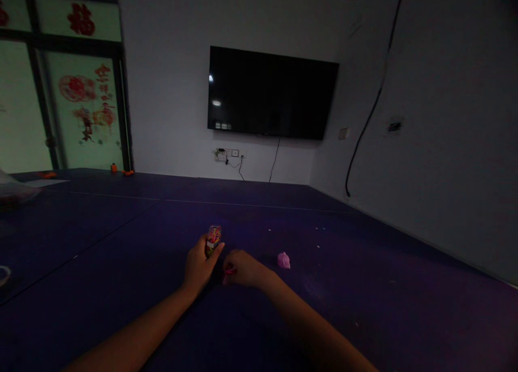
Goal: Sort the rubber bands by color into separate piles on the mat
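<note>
My left hand [199,264] is closed around a small, clear-looking pack of multicoloured pieces [214,237], which stands up out of its grip above the dark blue-purple table [259,226]. Close beside it on the right, my right hand [242,268] is bent inward and pinches a small red-pink item [230,271], whose exact shape is too small and dark to tell. To the right of my right hand lies a crumpled pink piece [284,260] on the table, touched by neither hand.
Small pale scraps [318,247] dot the table's right side. A blurred clear bag [14,191] and a white ring [4,275] lie at the left edge. Orange items [114,168] stand at the far left. Behind are a wall-mounted screen [271,94] and a hanging cable [369,118].
</note>
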The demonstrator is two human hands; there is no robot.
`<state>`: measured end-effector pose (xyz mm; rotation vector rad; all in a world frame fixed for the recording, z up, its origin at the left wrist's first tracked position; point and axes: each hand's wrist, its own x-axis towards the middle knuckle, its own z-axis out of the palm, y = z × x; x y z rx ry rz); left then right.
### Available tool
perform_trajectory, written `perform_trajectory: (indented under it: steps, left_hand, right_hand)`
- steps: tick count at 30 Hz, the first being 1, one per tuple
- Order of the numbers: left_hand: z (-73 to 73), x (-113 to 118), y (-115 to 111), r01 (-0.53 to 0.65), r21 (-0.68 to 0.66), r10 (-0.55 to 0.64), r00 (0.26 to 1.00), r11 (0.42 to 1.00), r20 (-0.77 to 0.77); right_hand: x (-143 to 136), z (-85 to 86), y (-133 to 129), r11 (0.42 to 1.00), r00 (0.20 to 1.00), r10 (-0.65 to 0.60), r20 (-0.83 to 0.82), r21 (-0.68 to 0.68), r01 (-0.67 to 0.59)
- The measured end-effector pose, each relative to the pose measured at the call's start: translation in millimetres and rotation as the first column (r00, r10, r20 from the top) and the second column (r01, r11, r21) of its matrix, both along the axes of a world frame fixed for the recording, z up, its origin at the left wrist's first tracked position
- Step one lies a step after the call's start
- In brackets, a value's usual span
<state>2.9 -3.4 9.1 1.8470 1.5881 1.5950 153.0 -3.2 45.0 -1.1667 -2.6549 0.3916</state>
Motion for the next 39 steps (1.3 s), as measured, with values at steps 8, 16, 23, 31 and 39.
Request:
perform_trajectory:
  steps: [8,16,23,31,39]
  left_hand:
    - [1.4,1,-1,0.002,0.011,-0.002,1.0,1.0,-0.001]
    - [1.8,2,-3,0.03,0.01,-0.03,0.999,0.999,-0.032]
    - [-4.7,1,1,0.074,0.098,-0.054,0.979,0.992,-0.194]
    - [-5.0,2,-4,0.08,0.201,0.004,0.924,0.976,-0.383]
    - [-4.5,1,-3,0.08,0.168,-0.015,0.933,0.983,-0.36]
  right_hand:
    - [-8,-4.7,-4,0.982,0.969,0.002,0.248,0.185,-0.049]
    - [-9,-15.8,6,0.979,0.97,-0.047,0.237,0.204,-0.002]
    - [13,7.8,21,0.957,0.942,-0.171,-0.29,0.18,0.229]
    - [13,31.1,18,0.981,0.604,-0.17,-0.779,-0.073,0.182]
    - [8,35.9,11,0.989,0.548,-0.144,-0.824,-0.103,0.104]
